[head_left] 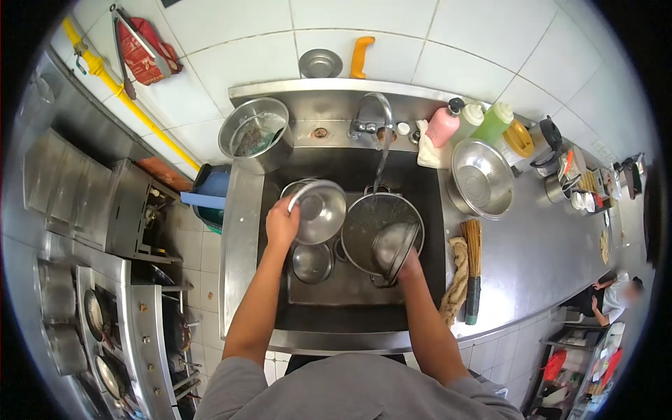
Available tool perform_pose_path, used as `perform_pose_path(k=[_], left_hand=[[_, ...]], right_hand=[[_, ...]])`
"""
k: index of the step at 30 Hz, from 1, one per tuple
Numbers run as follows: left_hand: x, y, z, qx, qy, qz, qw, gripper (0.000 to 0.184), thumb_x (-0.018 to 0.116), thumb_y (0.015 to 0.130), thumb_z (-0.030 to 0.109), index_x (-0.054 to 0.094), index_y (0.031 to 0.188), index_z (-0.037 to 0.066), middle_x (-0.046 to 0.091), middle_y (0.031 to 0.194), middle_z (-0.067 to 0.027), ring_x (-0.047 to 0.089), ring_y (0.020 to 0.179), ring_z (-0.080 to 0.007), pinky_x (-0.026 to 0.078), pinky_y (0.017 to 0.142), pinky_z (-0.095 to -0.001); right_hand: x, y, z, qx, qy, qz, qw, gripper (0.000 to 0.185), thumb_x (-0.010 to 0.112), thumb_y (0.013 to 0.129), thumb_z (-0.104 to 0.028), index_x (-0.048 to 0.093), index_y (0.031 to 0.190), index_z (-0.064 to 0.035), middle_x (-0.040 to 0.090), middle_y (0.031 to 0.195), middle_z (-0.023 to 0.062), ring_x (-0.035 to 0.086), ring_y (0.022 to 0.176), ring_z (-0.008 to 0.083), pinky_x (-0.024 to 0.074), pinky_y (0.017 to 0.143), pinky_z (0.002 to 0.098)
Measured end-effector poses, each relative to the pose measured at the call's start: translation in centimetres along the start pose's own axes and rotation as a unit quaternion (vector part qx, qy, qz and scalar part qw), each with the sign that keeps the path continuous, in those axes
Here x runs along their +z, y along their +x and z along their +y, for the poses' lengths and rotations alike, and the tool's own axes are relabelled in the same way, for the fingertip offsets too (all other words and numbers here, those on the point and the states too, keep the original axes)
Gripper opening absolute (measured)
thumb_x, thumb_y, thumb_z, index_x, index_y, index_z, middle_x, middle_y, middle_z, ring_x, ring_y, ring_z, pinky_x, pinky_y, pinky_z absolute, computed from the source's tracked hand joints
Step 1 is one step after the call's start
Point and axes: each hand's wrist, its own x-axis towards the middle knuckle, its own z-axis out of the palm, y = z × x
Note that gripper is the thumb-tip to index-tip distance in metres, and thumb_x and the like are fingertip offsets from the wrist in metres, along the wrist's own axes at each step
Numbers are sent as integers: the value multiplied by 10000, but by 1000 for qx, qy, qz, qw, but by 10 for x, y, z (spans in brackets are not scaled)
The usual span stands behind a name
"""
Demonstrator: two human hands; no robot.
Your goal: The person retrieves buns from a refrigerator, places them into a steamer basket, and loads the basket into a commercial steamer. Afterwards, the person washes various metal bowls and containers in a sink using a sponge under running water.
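Observation:
My left hand point(282, 222) grips the rim of a steel bowl point(320, 210), tilted over the left part of the sink point(350, 315). In my right hand point(410, 266) is another metal bowl point(393, 246), tipped on its side within the mouth of a large pot point(355, 262). Water runs from the faucet point(378, 105) into this pot, which holds water. Below the left bowl, a smaller steel bowl point(312, 263) lies on the sink floor. The fingers of my right hand are partly hidden behind the bowl's rim.
On the left ledge stands a steel bucket point(269, 157) holding scrubbers. A perforated steel basin point(479, 178), pink bottle point(444, 124), tan cloth point(456, 280) and bamboo brush point(472, 269) occupy the right counter. Stoves line the left; a person point(614, 297) sits far right.

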Motion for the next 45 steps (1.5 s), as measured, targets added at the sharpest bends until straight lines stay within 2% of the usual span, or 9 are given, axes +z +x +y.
perform_pose_path(k=[4,6,12,20,22,30,38,40,45], left_hand=[[75,26,-15,-59,-247,8,967,307,586,881,99,634,1180,53,674,1004,-55,655,825,-207,516,753,-330],[82,27,32,-284,-450,-162,831,324,591,901,112,578,1219,50,669,991,-74,658,863,-230,527,798,-355],[170,20,53,-367,-695,-189,589,348,613,933,145,530,1244,12,629,1128,-130,632,999,-265,520,898,-423],[223,34,73,-357,-678,-219,604,310,614,946,283,582,1174,75,642,1050,-63,629,835,-236,536,693,-382],[256,37,60,-374,-810,-265,367,294,553,941,336,630,988,56,619,784,-93,584,639,-204,460,470,-313],[204,58,125,-306,-749,-453,374,548,489,907,477,614,1131,-6,593,796,-90,468,519,-133,336,384,-206],[176,46,94,-245,-804,-450,303,612,549,906,517,580,1212,-12,658,991,-149,660,773,-193,500,542,-255],[160,44,93,-173,-692,-351,607,460,616,931,364,558,1244,32,664,1058,-119,687,892,-228,564,685,-334],[126,57,72,-320,-704,-291,563,331,658,907,145,555,1220,116,654,1084,-47,661,934,-205,555,841,-376]], right_hand=[[16,-49,-5,14,-51,161,986,229,531,989,-197,610,1151,-56,657,1111,88,650,1008,246,545,857,389],[24,-70,-9,-2,-32,168,985,226,550,986,-193,614,1149,-50,659,1108,89,650,1008,247,538,872,394],[43,-120,-30,-175,-183,187,949,221,586,964,-113,633,1168,-40,652,1142,67,635,997,186,514,892,356],[31,-174,-54,-191,-58,293,935,264,542,990,-232,564,1215,-95,643,1062,65,650,912,216,543,823,346],[-31,-177,-55,-236,81,163,954,325,454,1015,-330,540,1254,-126,624,1101,48,626,994,203,538,849,332],[25,-215,-156,-320,9,386,865,290,590,938,-239,564,1173,-71,652,1047,76,652,895,220,564,737,361],[-135,-213,-206,-296,-48,433,850,222,513,924,-125,527,1071,41,638,914,169,652,759,274,591,636,363],[-148,-211,-204,-287,-75,404,865,316,562,930,-180,492,1136,49,568,1015,144,593,847,242,550,687,340],[-100,-237,-180,-243,-94,478,839,481,601,959,-409,470,1189,-8,525,960,86,498,730,141,443,592,257]])
